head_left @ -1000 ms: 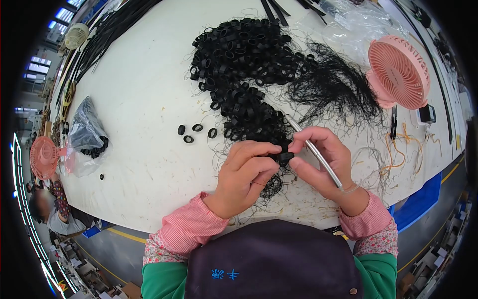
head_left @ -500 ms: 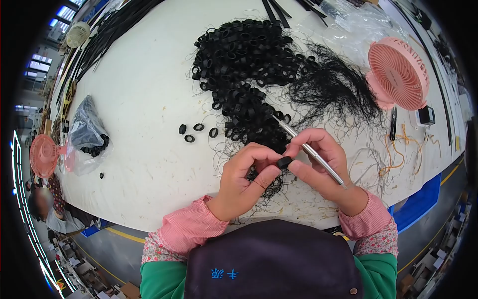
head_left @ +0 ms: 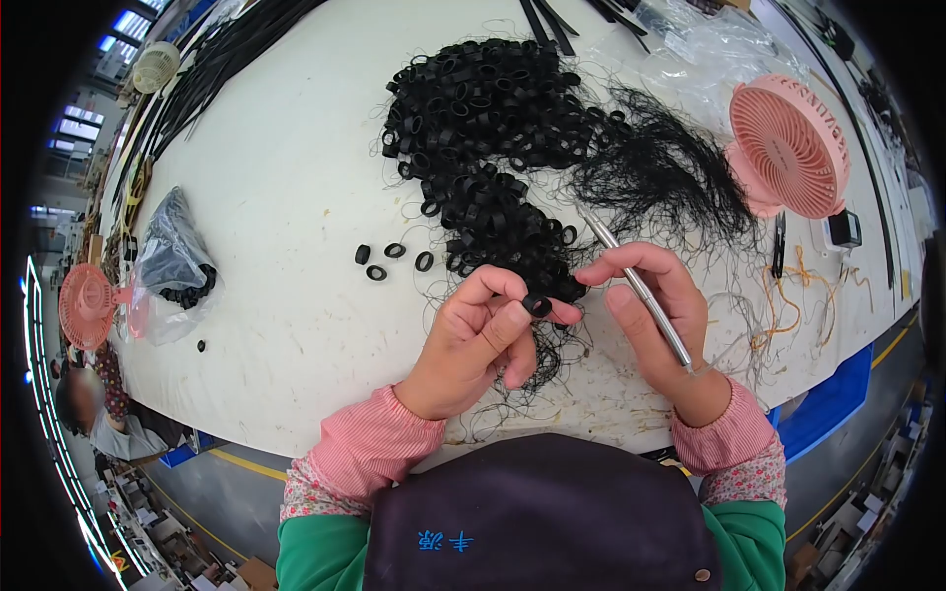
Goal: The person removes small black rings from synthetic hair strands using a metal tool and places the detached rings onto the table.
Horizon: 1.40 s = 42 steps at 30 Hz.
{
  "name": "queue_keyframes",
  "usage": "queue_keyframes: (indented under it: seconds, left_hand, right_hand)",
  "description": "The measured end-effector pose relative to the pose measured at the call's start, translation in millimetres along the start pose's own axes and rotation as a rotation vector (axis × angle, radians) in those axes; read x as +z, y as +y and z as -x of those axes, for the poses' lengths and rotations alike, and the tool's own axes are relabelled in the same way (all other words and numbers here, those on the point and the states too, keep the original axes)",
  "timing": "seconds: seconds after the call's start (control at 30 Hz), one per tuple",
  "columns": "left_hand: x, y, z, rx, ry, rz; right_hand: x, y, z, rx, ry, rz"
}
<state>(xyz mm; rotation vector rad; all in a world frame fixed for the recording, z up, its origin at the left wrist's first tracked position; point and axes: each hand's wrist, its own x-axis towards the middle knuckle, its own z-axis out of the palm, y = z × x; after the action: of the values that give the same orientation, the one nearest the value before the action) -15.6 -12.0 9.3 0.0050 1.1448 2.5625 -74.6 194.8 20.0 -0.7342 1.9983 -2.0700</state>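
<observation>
Between the thumb and fingers of my left hand (head_left: pixel 473 340) is a small black ring (head_left: pixel 537 305), its opening partly facing me. My right hand (head_left: pixel 655 330) holds a slim silver metal tool (head_left: pixel 641 291) across its palm; its thumb and forefinger are apart and do not touch the ring. A large heap of black rings (head_left: pixel 483 108) stretches down the table to just beyond my hands. Beside it on the right lies a tangle of thin black strands (head_left: pixel 660 167). Several loose rings (head_left: pixel 395 250) sit left of the heap.
A pink fan (head_left: pixel 788 148) stands at the right, near orange string (head_left: pixel 783 305) and black tweezers or snips. On the left are a plastic bag (head_left: pixel 175 256) with black rings, another pink fan (head_left: pixel 87 307) and a co-worker (head_left: pixel 108 414). Black strips (head_left: pixel 212 69) lie at the back left.
My hands have moved apart. The ring stays in my left hand and has turned so its opening shows. My right hand has drawn back to the right with the metal tool.
</observation>
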Motion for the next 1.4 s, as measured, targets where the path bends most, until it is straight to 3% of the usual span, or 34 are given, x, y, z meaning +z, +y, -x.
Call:
queue_keyframes:
  seconds: [0.27, 0.33, 1.4]
  left_hand:
    - [-3, -4, 2, -0.052, 0.104, 0.107]
    - [-5, -6, 1, -0.044, 0.101, 0.112]
    - [0, -4, 1, -0.03, 0.187, -0.082]
  right_hand:
    - [-8, 1, 2, -0.019, -0.09, -0.236]
    - [-14, 3, -1, -0.139, -0.197, -0.099]
    - [-9, -2, -3, -0.116, -0.168, 0.054]
